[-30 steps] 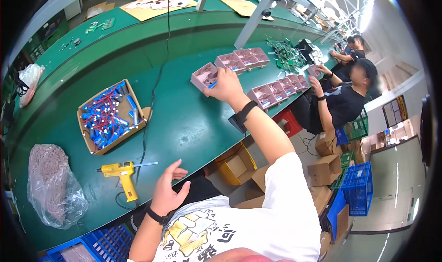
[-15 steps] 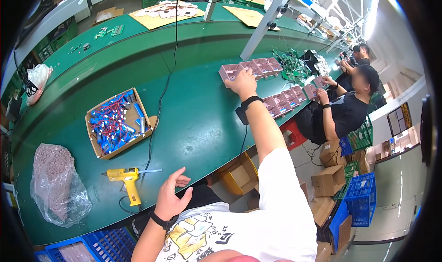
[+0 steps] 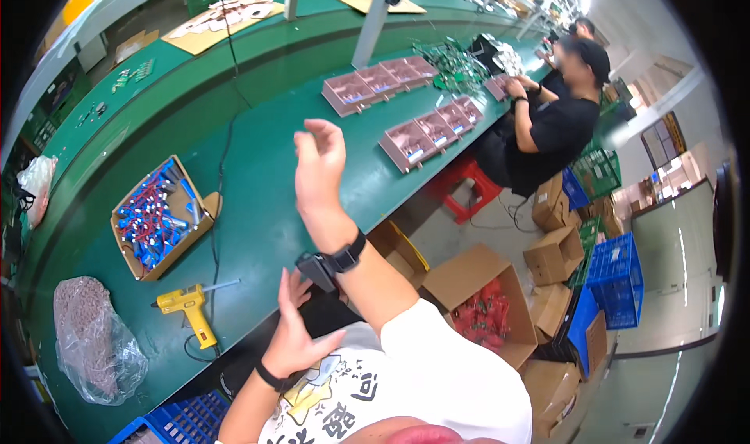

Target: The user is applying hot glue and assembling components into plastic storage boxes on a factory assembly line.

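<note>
a green workbench carries, on the left, a clear plastic bag of brownish pieces, a yellow glue gun, an open cardboard box and a black cable. farther right stand two rows of mauve trays near a heap of green circuit boards.

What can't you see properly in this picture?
All in the head view:
- The small parts in the pink boxes: too small to tell what they are.
- How many blue tubes there are: they cover each other in the cardboard box.
- The pieces in the plastic bag: too small, behind crinkled plastic.
- The blue crate: cut off by the bottom edge.
- The right hand's far side: hidden by itself.
</note>
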Demonstrator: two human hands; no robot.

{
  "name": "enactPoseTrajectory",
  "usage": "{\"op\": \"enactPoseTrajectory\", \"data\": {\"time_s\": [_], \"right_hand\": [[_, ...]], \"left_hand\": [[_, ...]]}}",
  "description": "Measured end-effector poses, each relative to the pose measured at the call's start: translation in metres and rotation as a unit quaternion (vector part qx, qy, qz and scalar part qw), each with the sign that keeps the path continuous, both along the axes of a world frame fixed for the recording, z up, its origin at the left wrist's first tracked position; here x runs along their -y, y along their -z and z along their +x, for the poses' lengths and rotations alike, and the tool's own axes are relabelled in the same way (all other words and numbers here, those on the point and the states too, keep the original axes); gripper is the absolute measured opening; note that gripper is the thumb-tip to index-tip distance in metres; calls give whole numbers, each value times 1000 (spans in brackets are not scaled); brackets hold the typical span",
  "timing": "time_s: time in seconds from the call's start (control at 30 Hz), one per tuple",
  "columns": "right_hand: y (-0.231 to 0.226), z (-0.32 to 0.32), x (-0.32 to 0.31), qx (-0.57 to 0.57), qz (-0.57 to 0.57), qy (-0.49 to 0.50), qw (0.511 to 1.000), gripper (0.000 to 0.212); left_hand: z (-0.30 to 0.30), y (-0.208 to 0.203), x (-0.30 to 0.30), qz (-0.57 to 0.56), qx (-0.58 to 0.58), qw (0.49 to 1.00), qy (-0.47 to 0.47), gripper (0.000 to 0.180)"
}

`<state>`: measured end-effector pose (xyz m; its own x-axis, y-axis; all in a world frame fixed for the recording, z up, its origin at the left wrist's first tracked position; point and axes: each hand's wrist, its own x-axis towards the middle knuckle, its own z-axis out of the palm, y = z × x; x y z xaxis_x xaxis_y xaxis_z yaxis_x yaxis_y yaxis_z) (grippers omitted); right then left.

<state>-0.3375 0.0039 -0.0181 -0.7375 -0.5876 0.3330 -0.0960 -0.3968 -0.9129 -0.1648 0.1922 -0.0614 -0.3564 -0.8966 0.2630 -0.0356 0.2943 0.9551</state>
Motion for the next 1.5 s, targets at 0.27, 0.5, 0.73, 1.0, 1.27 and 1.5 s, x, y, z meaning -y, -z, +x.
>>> {"op": "enactPoseTrajectory", "data": {"time_s": [0.27, 0.5, 0.73, 1.0, 1.27, 1.5], "right_hand": [[-54, -17, -29, 248, -140, -39, 958, 12], [34, -53, -70, 184, -40, -75, 979, 9], [118, 5, -73, -22, 68, -214, 974, 8], [94, 5, -98, -199, 156, -207, 945, 13], [89, 11, -98, -238, 146, -215, 936, 12], [88, 2, -105, -332, 150, -223, 904, 11]], "left_hand": [[48, -1, 13, 140, 229, 934, 237, 28], [206, -16, -49, 138, 277, 945, -103, 20], [294, -63, -123, 308, 127, 940, -74, 18], [286, -31, -88, 415, 219, 882, -45, 18], [274, -2, -110, 463, 123, 877, -26, 17], [277, -19, -89, 185, 94, 965, -160, 11]]}}
